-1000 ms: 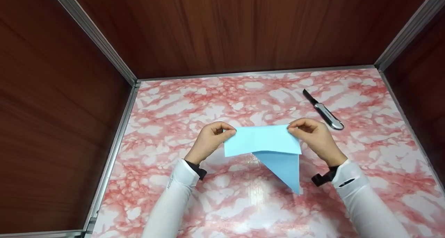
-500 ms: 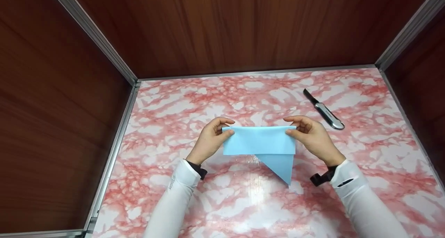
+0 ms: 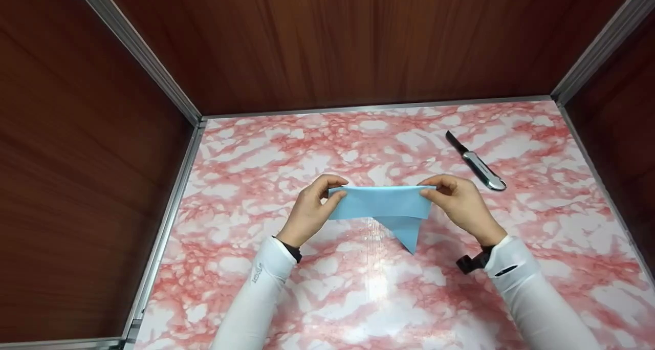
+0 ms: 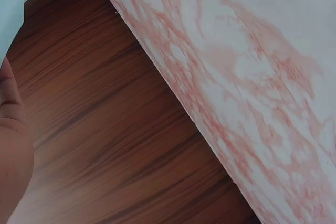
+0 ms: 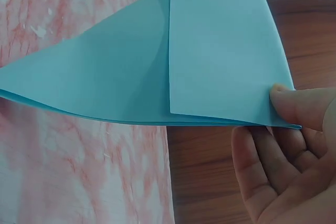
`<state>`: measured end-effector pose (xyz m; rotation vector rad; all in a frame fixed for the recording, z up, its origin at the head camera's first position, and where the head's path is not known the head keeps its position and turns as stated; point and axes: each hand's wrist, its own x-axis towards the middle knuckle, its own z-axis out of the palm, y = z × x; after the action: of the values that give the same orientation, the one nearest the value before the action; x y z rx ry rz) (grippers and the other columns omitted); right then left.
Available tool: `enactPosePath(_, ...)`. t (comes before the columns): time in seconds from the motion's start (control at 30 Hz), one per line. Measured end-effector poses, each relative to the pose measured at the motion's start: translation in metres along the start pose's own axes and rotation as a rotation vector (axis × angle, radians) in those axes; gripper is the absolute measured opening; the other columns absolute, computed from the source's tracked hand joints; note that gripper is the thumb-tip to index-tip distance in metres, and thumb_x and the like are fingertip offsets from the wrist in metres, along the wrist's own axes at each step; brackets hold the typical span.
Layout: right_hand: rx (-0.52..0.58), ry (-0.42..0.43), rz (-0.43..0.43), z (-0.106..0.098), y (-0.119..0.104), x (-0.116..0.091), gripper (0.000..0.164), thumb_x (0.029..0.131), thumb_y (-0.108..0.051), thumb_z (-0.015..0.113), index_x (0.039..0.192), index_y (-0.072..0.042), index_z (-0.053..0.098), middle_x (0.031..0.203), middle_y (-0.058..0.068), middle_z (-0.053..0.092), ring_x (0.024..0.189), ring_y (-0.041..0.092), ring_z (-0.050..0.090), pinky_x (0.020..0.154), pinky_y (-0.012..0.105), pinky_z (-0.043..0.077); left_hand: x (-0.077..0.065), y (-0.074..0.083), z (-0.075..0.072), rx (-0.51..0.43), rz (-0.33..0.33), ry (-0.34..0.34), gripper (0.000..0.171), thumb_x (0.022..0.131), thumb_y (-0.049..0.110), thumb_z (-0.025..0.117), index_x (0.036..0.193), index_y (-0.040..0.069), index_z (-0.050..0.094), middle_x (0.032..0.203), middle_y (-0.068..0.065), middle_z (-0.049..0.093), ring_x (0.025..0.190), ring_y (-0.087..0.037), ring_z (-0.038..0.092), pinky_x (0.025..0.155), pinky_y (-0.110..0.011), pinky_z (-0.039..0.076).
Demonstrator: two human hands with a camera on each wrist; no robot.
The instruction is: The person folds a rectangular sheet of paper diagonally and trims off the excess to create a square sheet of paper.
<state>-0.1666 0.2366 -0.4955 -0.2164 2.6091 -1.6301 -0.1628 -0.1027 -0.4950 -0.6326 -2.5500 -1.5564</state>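
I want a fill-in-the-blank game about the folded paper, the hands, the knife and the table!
1. The folded paper is light ____.
2. The left hand and right hand each pinch an end of the ____.
3. Of the two hands, the knife lies nearer the ____ one.
4. The table is patterned in red and ____.

Missing words: blue; paper; right; white.

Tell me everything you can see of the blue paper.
The blue paper looks thin and smooth, folded into a straight rectangular band with a triangular flap below, its tip pointing toward the person on the right-hand side. Stacked layers show along its edge in the right wrist view. The left hand and right hand pinch the band's far corners, holding it above the marbled tabletop.
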Motion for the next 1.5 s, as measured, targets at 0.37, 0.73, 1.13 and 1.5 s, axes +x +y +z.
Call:
enactPosePath(0.37, -0.058, 0.1, -0.075, 0.007, -0.005, -0.002, 0.014, 0.097, -0.026, 0.075, 0.104, -0.015, 0.078, 0.098, 0.0, 0.074, 0.075, 0.015, 0.06, 0.062, 0.022, 0.048, 0.001, -0.001, -0.001, -0.091, -0.122, 0.005, 0.028, 0.102, 0.029, 0.066, 0.129, 0.027, 0.066, 0.125, 0.005, 0.067, 0.104, -0.011, 0.064, 0.084, -0.036, 0.053)
enactPosePath(0.73, -0.066, 0.128, -0.157, 0.013, -0.007, -0.005, 0.007, 0.097, -0.022, 0.075, 0.1, -0.017, 0.078, 0.093, -0.002, 0.071, 0.074, 0.015, 0.055, 0.064, 0.02, 0.046, 0.006, 0.005, -0.012, 0.093, -0.171, -0.168, 0.032, 0.104, 0.029, 0.064, 0.135, 0.028, 0.068, 0.131, 0.008, 0.066, 0.105, -0.011, 0.063, 0.09, -0.039, 0.052)
enactPosePath(1.13, -0.1, 0.104, -0.179, 0.022, -0.013, -0.005, 0.006, 0.098, -0.025, 0.072, 0.102, -0.022, 0.077, 0.091, -0.003, 0.065, 0.077, 0.016, 0.054, 0.064, 0.022, 0.045, 0.019, 0.026, 0.0, 0.494, 0.034, -0.207, 0.022, 0.102, 0.037, 0.064, 0.106, 0.021, 0.078, 0.101, 0.01, 0.074, 0.091, -0.007, 0.066, 0.097, -0.036, 0.047)
enactPosePath(1.5, -0.055, 0.104, -0.238, 0.038, -0.023, -0.002, 0.007, 0.095, -0.011, 0.075, 0.1, -0.017, 0.078, 0.095, -0.004, 0.071, 0.078, 0.015, 0.058, 0.065, 0.021, 0.047, 0.028, 0.049, 0.032, 0.597, 0.045, -0.174, 0.018, 0.1, 0.036, 0.068, 0.101, 0.02, 0.076, 0.094, 0.008, 0.074, 0.078, -0.004, 0.066, 0.071, -0.028, 0.052)
